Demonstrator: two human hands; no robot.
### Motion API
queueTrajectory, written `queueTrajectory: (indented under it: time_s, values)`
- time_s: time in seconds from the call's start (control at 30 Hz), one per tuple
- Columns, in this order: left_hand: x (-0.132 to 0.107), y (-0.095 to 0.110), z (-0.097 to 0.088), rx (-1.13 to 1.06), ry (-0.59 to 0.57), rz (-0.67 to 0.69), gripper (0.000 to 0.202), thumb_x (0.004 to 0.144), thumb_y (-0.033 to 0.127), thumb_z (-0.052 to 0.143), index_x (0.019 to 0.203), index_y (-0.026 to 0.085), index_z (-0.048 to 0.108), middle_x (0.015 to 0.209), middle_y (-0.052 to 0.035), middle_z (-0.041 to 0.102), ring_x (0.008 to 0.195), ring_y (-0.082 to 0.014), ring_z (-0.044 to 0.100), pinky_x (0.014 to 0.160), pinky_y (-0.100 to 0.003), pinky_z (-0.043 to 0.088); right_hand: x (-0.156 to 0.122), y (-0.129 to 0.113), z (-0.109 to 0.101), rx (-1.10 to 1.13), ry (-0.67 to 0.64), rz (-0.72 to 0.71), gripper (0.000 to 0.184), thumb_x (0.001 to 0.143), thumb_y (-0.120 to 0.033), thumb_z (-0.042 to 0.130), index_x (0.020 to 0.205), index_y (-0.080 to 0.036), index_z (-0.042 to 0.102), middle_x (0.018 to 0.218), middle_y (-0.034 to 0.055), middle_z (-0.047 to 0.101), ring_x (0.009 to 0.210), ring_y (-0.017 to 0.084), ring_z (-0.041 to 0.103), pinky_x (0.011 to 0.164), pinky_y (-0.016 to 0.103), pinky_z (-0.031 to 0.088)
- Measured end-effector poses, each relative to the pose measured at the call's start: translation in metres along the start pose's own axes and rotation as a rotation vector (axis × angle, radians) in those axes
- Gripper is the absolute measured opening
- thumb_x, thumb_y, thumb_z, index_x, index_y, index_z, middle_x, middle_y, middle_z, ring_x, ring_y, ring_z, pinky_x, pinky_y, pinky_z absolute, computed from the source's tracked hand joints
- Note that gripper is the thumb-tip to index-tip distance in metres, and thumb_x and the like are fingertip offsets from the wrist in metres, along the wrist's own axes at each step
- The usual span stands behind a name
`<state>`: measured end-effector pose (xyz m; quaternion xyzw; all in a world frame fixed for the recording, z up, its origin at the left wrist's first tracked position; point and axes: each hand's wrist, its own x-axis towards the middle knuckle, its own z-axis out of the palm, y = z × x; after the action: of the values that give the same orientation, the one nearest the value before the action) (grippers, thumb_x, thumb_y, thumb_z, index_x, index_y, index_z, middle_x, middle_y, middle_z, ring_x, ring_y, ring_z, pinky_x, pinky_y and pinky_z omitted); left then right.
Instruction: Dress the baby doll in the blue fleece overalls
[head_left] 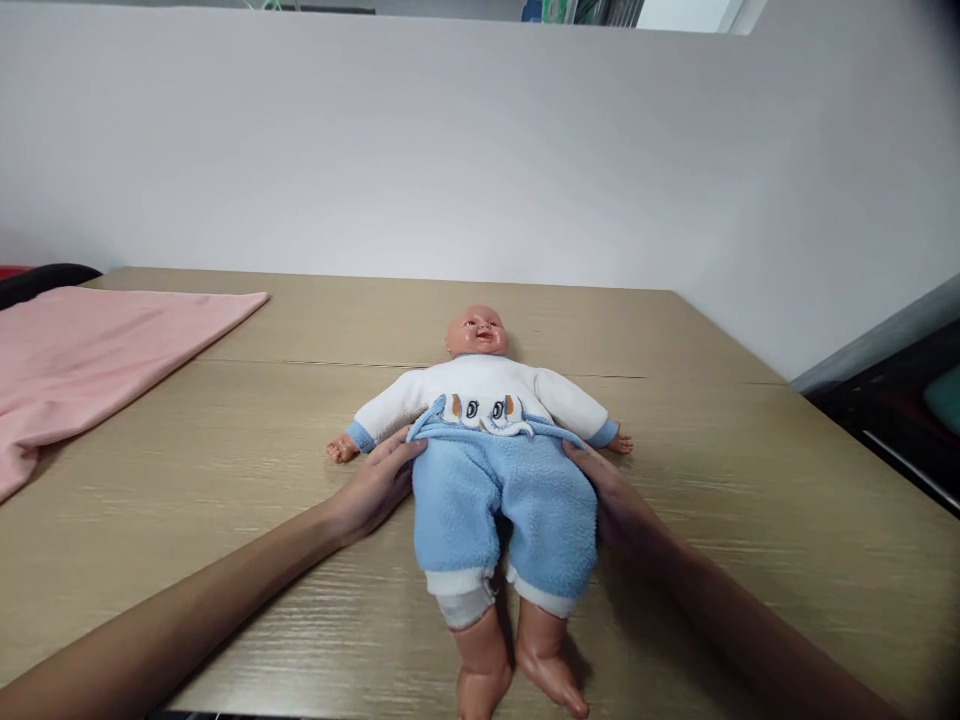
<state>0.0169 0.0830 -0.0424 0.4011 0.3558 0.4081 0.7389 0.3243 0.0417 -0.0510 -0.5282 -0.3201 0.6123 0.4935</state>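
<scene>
A baby doll (478,332) lies on its back on the wooden table, head away from me and feet towards me. It wears a white top (480,375) with blue cuffs and an animal face on the front, plus light blue fleece pants (457,500) with white hems. My left hand (375,487) is closed at the left side of the waistband, thumb on top and the other fingers partly hidden. At the opposite side, my right hand (611,495) grips the waistband the same way. The doll's arms are spread outwards, and its lower legs are bare.
A pink cloth (97,360) is spread over the left part of the table (262,560). Behind the table rises a pale wall (450,150). Dark objects (885,390) stand beyond the right edge, and a black curved edge (52,280) shows at far left.
</scene>
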Motion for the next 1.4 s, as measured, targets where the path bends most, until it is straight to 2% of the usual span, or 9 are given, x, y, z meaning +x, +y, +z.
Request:
queueTrajectory:
  time_s: [0.13, 0.27, 0.43, 0.53, 0.67, 0.93, 1.13, 1.27, 1.4]
  values:
    - [0.003, -0.002, 0.010, -0.059, -0.037, -0.019, 0.048, 0.084, 0.050, 0.091, 0.119, 0.019, 0.081, 0.126, -0.0133, 0.082, 0.125, -0.0367, 0.071, 0.111, -0.047, 0.053, 0.003, -0.001, 0.005, -0.036, -0.013, -0.057, 0.056, 0.085, -0.067, 0.083, 0.129, -0.033, 0.074, 0.129, 0.0044, 0.082, 0.130, 0.034, 0.072, 0.108, 0.048, 0.060]
    - [0.012, 0.008, -0.006, 0.201, -0.093, 0.101, 0.041, 0.086, 0.050, 0.087, 0.116, 0.021, 0.082, 0.120, -0.0088, 0.082, 0.119, -0.0334, 0.069, 0.107, -0.042, 0.049, 0.011, -0.008, -0.002, -0.116, -0.060, -0.154, 0.039, 0.084, -0.061, 0.083, 0.108, -0.030, 0.080, 0.114, 0.0043, 0.083, 0.122, 0.033, 0.072, 0.113, 0.048, 0.055]
    - [0.022, 0.018, -0.027, 0.388, -0.153, 0.208, 0.039, 0.091, 0.059, 0.082, 0.097, 0.021, 0.076, 0.092, -0.0014, 0.068, 0.090, -0.0223, 0.059, 0.084, -0.033, 0.044, 0.008, -0.027, -0.008, -0.283, -0.064, -0.358, 0.030, 0.081, -0.056, 0.080, 0.077, -0.028, 0.069, 0.083, 0.0021, 0.071, 0.089, 0.028, 0.064, 0.087, 0.041, 0.055]
    - [0.024, 0.026, -0.019, 0.365, -0.142, 0.278, 0.039, 0.093, 0.059, 0.081, 0.099, 0.022, 0.069, 0.093, 0.0005, 0.060, 0.088, -0.0190, 0.054, 0.081, -0.030, 0.041, -0.001, -0.044, -0.001, -0.510, -0.087, -0.489, 0.026, 0.090, -0.052, 0.074, 0.086, -0.027, 0.067, 0.080, -0.0007, 0.060, 0.078, 0.023, 0.054, 0.074, 0.036, 0.048]
    - [0.029, 0.042, 0.004, 0.420, -0.110, 0.356, 0.036, 0.098, 0.057, 0.076, 0.103, 0.023, 0.066, 0.099, -0.0003, 0.060, 0.097, -0.0196, 0.054, 0.087, -0.030, 0.043, 0.004, -0.065, 0.019, -0.844, -0.082, -0.729, 0.020, 0.095, -0.044, 0.072, 0.092, -0.025, 0.066, 0.092, 0.0009, 0.064, 0.092, 0.023, 0.059, 0.090, 0.037, 0.046]
    - [0.052, 0.032, -0.005, 0.462, -0.011, 0.234, 0.044, 0.097, 0.065, 0.072, 0.111, 0.023, 0.071, 0.100, -0.0018, 0.069, 0.095, -0.0227, 0.060, 0.088, -0.033, 0.048, 0.063, -0.050, 0.012, -0.732, 0.007, -0.460, 0.042, 0.093, -0.067, 0.067, 0.088, -0.025, 0.067, 0.092, 0.0033, 0.071, 0.091, 0.028, 0.064, 0.089, 0.040, 0.051]
    - [0.052, 0.025, -0.025, 0.843, -0.003, 0.352, 0.031, 0.101, 0.056, 0.067, 0.102, 0.025, 0.072, 0.101, -0.0035, 0.071, 0.109, -0.0322, 0.062, 0.110, -0.041, 0.043, 0.053, -0.035, -0.011, -0.744, -0.071, -0.437, 0.047, 0.092, -0.071, 0.066, 0.087, -0.025, 0.073, 0.094, 0.0050, 0.075, 0.097, 0.032, 0.066, 0.098, 0.045, 0.051]
    - [0.048, 0.022, -0.025, 0.745, 0.026, 0.294, 0.033, 0.097, 0.056, 0.073, 0.100, 0.024, 0.071, 0.100, -0.0031, 0.069, 0.109, -0.0307, 0.059, 0.111, -0.042, 0.044, 0.042, -0.028, -0.017, -0.659, -0.045, -0.428, 0.047, 0.092, -0.074, 0.070, 0.090, -0.026, 0.069, 0.087, 0.0013, 0.067, 0.088, 0.026, 0.061, 0.090, 0.040, 0.054]
    - [0.044, 0.014, -0.010, 0.351, 0.058, 0.226, 0.042, 0.098, 0.061, 0.074, 0.119, 0.025, 0.072, 0.120, -0.0050, 0.074, 0.120, -0.0275, 0.062, 0.116, -0.039, 0.044, 0.041, -0.019, -0.011, -0.359, -0.044, -0.307, 0.048, 0.089, -0.074, 0.076, 0.103, -0.029, 0.071, 0.100, 0.0011, 0.073, 0.102, 0.027, 0.068, 0.100, 0.039, 0.057]
